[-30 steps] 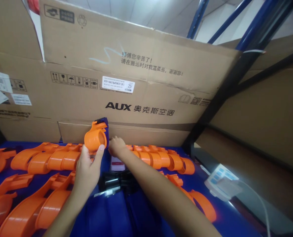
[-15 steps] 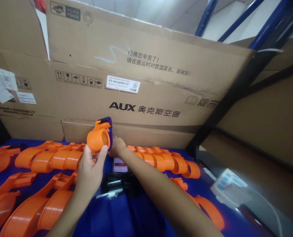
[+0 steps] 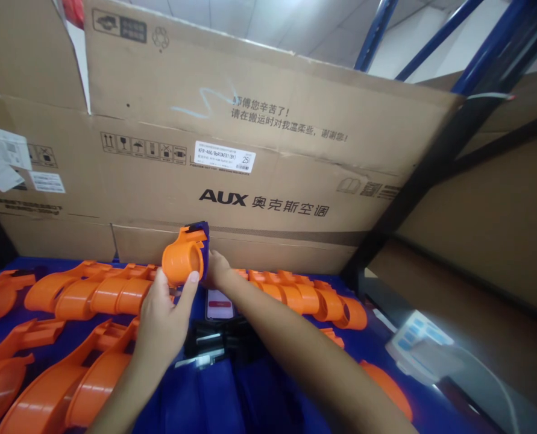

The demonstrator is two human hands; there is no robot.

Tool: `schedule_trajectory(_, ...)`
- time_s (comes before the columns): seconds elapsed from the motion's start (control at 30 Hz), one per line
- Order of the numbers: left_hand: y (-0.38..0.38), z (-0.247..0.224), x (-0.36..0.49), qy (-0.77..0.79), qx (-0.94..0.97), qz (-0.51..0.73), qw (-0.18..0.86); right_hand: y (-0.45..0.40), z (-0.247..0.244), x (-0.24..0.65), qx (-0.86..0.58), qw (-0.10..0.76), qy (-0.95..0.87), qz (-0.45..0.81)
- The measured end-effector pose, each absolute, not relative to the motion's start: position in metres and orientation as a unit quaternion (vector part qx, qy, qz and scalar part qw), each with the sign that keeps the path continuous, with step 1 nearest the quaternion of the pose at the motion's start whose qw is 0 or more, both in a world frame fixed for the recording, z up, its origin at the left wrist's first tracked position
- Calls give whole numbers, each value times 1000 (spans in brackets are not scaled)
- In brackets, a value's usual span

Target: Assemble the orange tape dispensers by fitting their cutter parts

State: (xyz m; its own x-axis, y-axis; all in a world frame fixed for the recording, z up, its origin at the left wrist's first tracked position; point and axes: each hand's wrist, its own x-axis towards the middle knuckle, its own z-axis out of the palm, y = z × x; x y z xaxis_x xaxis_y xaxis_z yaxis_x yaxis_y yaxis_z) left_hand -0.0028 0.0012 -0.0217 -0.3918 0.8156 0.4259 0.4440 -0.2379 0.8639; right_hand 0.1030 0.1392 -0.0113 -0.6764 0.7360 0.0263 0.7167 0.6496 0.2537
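An orange plastic ring with a projecting arm [image 3: 182,263] is raised above the middle of the blue surface. My left hand [image 3: 166,313] grips it from below, thumb against the ring's near edge. Along the ring's right side runs a dark blue strap [image 3: 205,253], with a black piece at its top by the arm. My right hand [image 3: 217,269] reaches behind and is closed on the strap, its fingertips partly hidden. Below the hands lie a phone with a lit screen [image 3: 220,304] and blue straps with black ends [image 3: 218,380].
Rows of similar orange rings [image 3: 76,298] stand at left, with more orange rings [image 3: 308,295] at right. A cardboard sheet [image 3: 272,157] closes off the back. Beside the dark rack post [image 3: 399,175], a white device with blue buttons and a cable [image 3: 417,340] sits at right.
Both hands and the orange ring have shifted slightly down and right in view. The phone's screen shows a little more clearly. The grip looks the same.
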Motion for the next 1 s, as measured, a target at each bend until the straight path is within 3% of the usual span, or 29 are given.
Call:
schedule_trajectory(0.13, -2, -19, -6, 649, 559, 505, 101, 138, 18, 132, 443, 48, 881, 158)
schedule_trajectory(0.4, 7, -32, 2, 691, 659, 262, -142, 122, 85, 201, 500, 23, 840, 210)
schedule_trajectory(0.67, 10, -46, 14, 688, 680, 182, -174, 98, 107, 220, 485, -41, 851, 198)
schedule_trajectory(0.87, 14, -50, 8, 686, 685, 196, -147, 74, 104, 225, 458, -83, 871, 157)
schedule_trajectory(1.0, 15, -54, 6, 688, 673, 220, -159, 47, 104, 235, 458, -66, 884, 69)
